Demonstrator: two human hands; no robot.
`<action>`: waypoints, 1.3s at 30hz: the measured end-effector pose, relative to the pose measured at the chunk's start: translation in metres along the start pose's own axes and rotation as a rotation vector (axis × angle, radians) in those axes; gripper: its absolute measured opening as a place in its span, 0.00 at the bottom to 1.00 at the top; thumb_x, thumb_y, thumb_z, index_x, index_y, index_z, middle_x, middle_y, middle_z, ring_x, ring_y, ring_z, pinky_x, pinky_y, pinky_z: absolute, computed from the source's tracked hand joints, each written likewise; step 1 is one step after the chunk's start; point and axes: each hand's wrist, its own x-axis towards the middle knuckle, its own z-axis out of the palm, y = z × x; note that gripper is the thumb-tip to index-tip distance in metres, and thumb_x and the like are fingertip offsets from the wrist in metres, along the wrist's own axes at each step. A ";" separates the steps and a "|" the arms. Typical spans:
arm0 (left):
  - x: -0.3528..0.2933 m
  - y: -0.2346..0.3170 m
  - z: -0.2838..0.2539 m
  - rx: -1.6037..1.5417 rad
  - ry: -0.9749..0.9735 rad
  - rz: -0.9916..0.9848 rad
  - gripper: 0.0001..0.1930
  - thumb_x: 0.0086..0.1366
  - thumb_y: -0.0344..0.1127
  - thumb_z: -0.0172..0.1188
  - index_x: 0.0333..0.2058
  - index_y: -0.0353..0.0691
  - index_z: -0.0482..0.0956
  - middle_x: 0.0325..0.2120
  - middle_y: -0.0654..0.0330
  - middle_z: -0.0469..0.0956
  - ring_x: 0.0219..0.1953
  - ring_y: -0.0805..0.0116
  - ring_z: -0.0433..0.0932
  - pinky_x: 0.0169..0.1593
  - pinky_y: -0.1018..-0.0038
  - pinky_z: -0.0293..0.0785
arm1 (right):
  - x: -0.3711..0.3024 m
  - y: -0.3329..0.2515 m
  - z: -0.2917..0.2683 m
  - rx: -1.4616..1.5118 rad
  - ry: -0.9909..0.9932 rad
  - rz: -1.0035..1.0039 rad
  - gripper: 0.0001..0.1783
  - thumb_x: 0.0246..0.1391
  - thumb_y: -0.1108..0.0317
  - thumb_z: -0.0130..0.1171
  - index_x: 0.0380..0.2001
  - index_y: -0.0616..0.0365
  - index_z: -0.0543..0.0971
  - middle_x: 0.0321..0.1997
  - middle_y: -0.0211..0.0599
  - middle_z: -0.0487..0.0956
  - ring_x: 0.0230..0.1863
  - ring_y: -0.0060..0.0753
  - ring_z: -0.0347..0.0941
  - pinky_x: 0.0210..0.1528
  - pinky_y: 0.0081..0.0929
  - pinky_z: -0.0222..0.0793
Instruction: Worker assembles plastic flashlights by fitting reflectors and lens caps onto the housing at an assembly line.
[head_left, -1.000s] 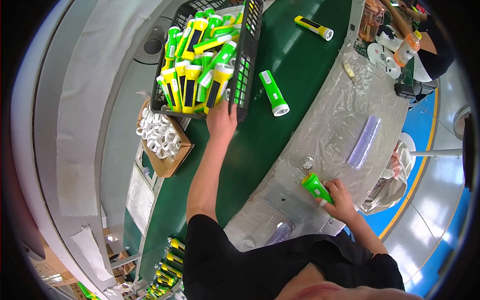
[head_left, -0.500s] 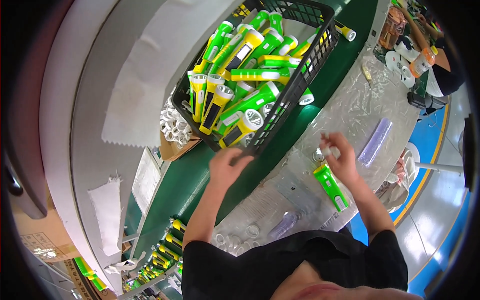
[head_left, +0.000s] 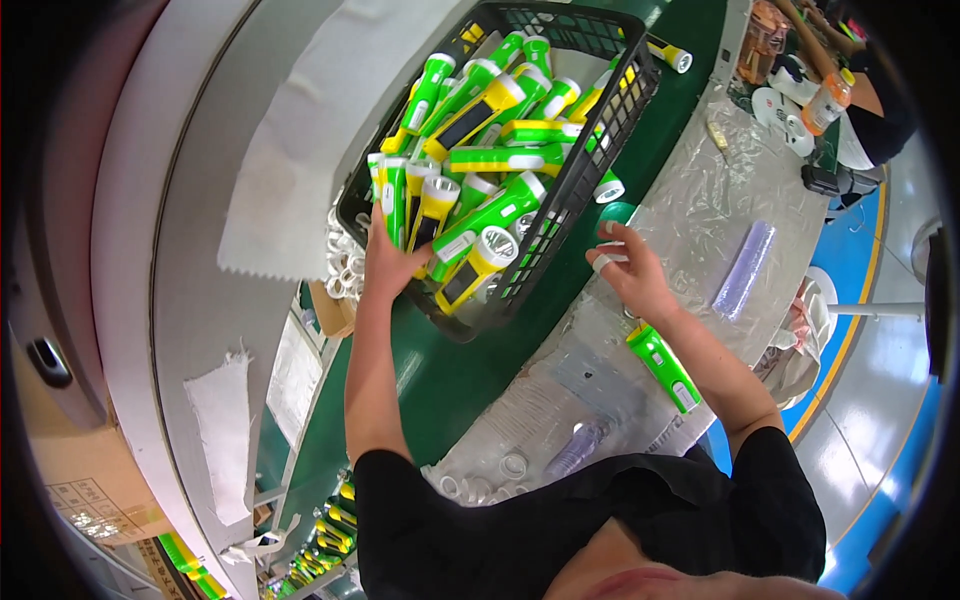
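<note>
My left hand (head_left: 388,262) reaches over the near left rim of a black plastic basket (head_left: 585,205), thumb and fingers spread around upright green-and-yellow flashlights (head_left: 393,200). Its fingertips are partly hidden, and none of the flashlights is lifted. To the right, my right hand (head_left: 635,272) hovers over the plastic-covered bench edge, fingers bent and apart. White bands show on its fingers; I see nothing held in it. Below that wrist, a green flashlight (head_left: 663,368) without a white head ring lies on the bench. A yellow flashlight (head_left: 478,270) with a white head leans at the basket's near end.
The basket stands on a green belt (head_left: 430,370). White rings (head_left: 345,265) fill a cardboard box (head_left: 333,310) beside it. A purple plastic roll (head_left: 745,270) lies on the bench (head_left: 680,230). Several flashlights (head_left: 335,530) line the belt lower left. Another person's arm (head_left: 805,35) shows far right.
My left hand has moved from the basket's near corner up and left to the flashlights. My right hand has lifted off the green flashlight's end, moving up and left.
</note>
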 end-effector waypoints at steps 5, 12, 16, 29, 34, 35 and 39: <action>-0.001 0.015 -0.015 -0.163 -0.127 -0.220 0.53 0.40 0.40 0.77 0.63 0.39 0.53 0.54 0.48 0.71 0.55 0.54 0.71 0.56 0.64 0.68 | 0.007 0.008 -0.001 0.039 -0.023 0.055 0.30 0.53 0.65 0.63 0.56 0.66 0.67 0.53 0.44 0.73 0.50 0.34 0.73 0.50 0.30 0.72; 0.008 -0.020 -0.011 -0.379 -0.180 -0.204 0.57 0.33 0.41 0.81 0.62 0.35 0.56 0.51 0.51 0.73 0.51 0.61 0.74 0.55 0.69 0.69 | 0.037 -0.002 0.009 0.059 0.095 -0.016 0.35 0.51 0.58 0.66 0.56 0.68 0.67 0.51 0.43 0.74 0.49 0.30 0.73 0.48 0.28 0.72; 0.002 -0.004 -0.002 -0.440 -0.188 -0.256 0.51 0.36 0.40 0.81 0.58 0.33 0.61 0.48 0.53 0.74 0.49 0.64 0.74 0.52 0.70 0.71 | 0.084 -0.009 -0.013 0.176 0.323 -0.086 0.39 0.49 0.55 0.68 0.55 0.72 0.66 0.49 0.43 0.74 0.45 0.29 0.73 0.45 0.26 0.72; -0.006 0.019 -0.014 -0.592 -0.276 -0.287 0.50 0.41 0.26 0.75 0.62 0.37 0.56 0.52 0.58 0.70 0.54 0.64 0.70 0.57 0.69 0.66 | 0.111 -0.065 0.011 0.030 -0.148 0.244 0.21 0.51 0.57 0.67 0.27 0.62 0.69 0.27 0.38 0.77 0.23 0.30 0.79 0.24 0.25 0.78; -0.013 0.016 -0.006 -0.820 -0.188 -0.337 0.49 0.39 0.29 0.78 0.60 0.35 0.58 0.49 0.56 0.73 0.51 0.66 0.73 0.54 0.70 0.70 | 0.114 -0.060 0.021 0.040 -0.070 0.233 0.18 0.52 0.61 0.64 0.25 0.60 0.67 0.23 0.37 0.77 0.22 0.31 0.79 0.22 0.25 0.78; -0.015 0.016 -0.006 -0.890 -0.170 -0.335 0.48 0.40 0.28 0.77 0.60 0.36 0.59 0.48 0.57 0.73 0.50 0.66 0.73 0.54 0.69 0.71 | 0.114 -0.061 0.021 0.038 -0.066 0.233 0.18 0.52 0.61 0.64 0.25 0.60 0.67 0.23 0.37 0.77 0.22 0.31 0.79 0.22 0.25 0.78; -0.031 0.000 -0.018 -1.085 -0.063 -0.393 0.43 0.45 0.26 0.73 0.59 0.38 0.59 0.46 0.58 0.73 0.48 0.65 0.75 0.52 0.67 0.73 | 0.112 -0.067 0.021 -0.020 -0.076 0.228 0.16 0.52 0.62 0.63 0.25 0.61 0.68 0.23 0.37 0.79 0.22 0.29 0.79 0.23 0.24 0.78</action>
